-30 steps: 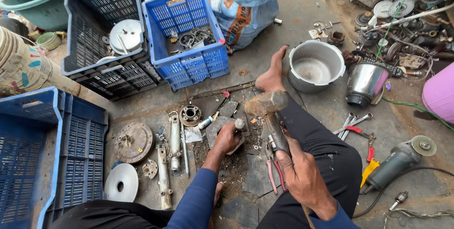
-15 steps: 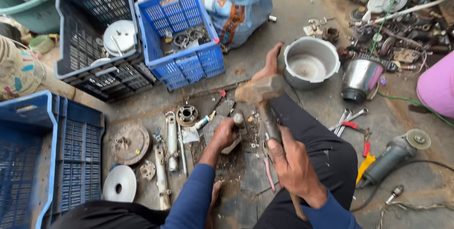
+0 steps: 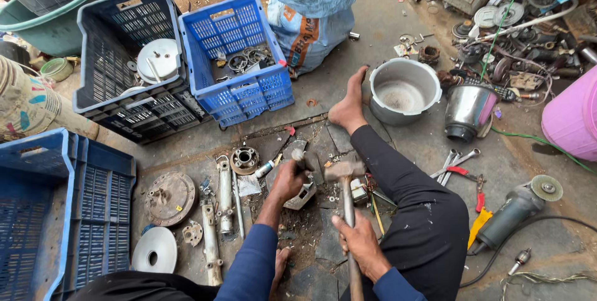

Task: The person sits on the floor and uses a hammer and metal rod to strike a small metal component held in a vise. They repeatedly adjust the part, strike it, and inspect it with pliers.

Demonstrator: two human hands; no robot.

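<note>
- The hammer [image 3: 346,170] has dropped since a moment ago: its blocky steel head, which was raised above the knee, now sits low, right beside the grey metal part [image 3: 301,190] on the cracked stone floor, so a blow is landing or has just landed.
- The right hand [image 3: 359,243] has its fingers wrapped tight around the long wooden handle, low on the shaft.
- The left hand [image 3: 287,181] has stayed put, fingers curled closed on a short dark chisel-like rod [image 3: 299,158] stood on the part.
- The part lies near the middle of the floor, between the person's legs, amid grit and small chips.
- Left of it lie a rusty round disc [image 3: 169,198] and dull aluminium tubes [image 3: 224,194]; right, an angle grinder [image 3: 513,210] and red-handled pliers [image 3: 479,198].
</note>
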